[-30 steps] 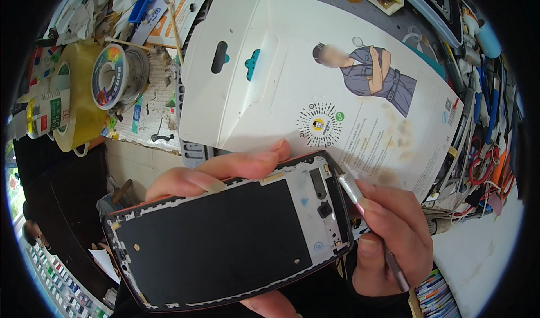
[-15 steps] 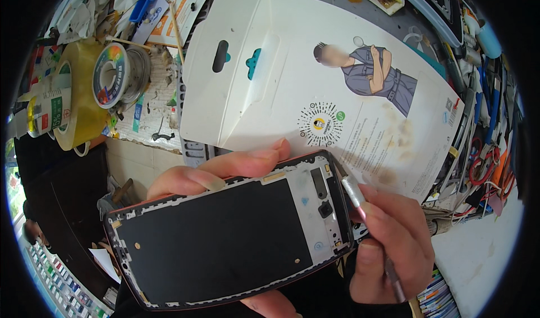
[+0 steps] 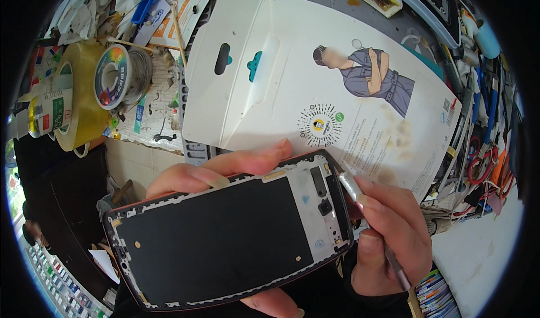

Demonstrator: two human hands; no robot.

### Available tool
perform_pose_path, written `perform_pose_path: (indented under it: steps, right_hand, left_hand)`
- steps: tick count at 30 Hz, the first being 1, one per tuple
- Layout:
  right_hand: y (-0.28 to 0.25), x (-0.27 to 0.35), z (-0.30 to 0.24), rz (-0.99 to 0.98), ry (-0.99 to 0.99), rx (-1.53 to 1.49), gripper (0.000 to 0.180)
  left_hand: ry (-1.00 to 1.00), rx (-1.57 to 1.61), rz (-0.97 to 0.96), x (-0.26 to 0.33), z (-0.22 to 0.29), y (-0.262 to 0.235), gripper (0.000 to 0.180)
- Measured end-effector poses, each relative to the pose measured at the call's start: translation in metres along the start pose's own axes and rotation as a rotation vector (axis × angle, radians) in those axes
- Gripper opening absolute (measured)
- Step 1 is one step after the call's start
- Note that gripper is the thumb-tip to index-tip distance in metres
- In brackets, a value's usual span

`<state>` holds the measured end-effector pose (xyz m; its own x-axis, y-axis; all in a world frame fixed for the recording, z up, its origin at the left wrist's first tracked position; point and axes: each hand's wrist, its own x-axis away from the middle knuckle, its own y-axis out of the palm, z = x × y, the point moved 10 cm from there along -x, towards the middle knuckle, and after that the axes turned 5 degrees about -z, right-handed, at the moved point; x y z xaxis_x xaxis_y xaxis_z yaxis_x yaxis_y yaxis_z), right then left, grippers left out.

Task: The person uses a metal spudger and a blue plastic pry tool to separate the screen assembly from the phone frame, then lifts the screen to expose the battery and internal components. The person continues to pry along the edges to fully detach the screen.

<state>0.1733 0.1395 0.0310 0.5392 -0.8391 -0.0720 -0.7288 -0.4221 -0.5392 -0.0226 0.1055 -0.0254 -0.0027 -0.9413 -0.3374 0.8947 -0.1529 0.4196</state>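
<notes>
A phone frame (image 3: 219,239) with a black inner panel and ragged white residue along its rim lies tilted in my left hand (image 3: 225,169). Fingers of that hand press its far long edge, while the thumb shows under the near edge. My right hand (image 3: 394,228) pinches a slim metal scraper pen (image 3: 351,187) with a silver collar and pinkish handle. Its tip meets the frame's right end, near the upper corner; whether the blade touches the rim cannot be made out. A small camera hole (image 3: 325,207) shows on the pale strip at that end.
Behind the phone frame lies an unfolded white cardboard package (image 3: 270,121) with a printed figure. A solder spool (image 3: 121,76) and a yellow tape roll (image 3: 84,98) stand at left. Tools and red-handled scissors (image 3: 481,160) crowd the right side. Magazines or cards (image 3: 436,298) are stacked lower right.
The scraper pen's tip has shifted slightly up and left along the frame's end, the right hand moving with it. The left hand keeps its hold on the phone frame.
</notes>
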Motion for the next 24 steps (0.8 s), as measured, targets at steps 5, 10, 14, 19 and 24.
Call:
perform_pose_path:
  steps: [5,10,14,19,24]
  right_hand:
    - [-0.003,0.001,0.015,0.086,0.07,-0.216,0.025]
    - [-0.001,-0.003,0.019,0.043,0.019,-0.277,0.028]
    - [0.001,-0.003,0.015,-0.002,0.002,-0.296,0.031]
    - [-0.004,0.0,0.006,0.028,0.042,-0.143,0.029]
    - [0.001,-0.002,-0.004,-0.065,-0.044,0.053,0.027]
  left_hand:
    - [-0.004,-0.013,0.048,0.005,0.001,0.003,0.124]
    - [0.014,-0.034,0.072,0.009,0.001,0.001,0.128]
    - [0.13,-0.161,-0.043,0.009,0.005,0.003,0.136]
    - [0.13,-0.154,-0.169,0.01,0.0,0.008,0.138]
    - [0.0,-0.124,-0.19,-0.001,0.005,0.011,0.137]
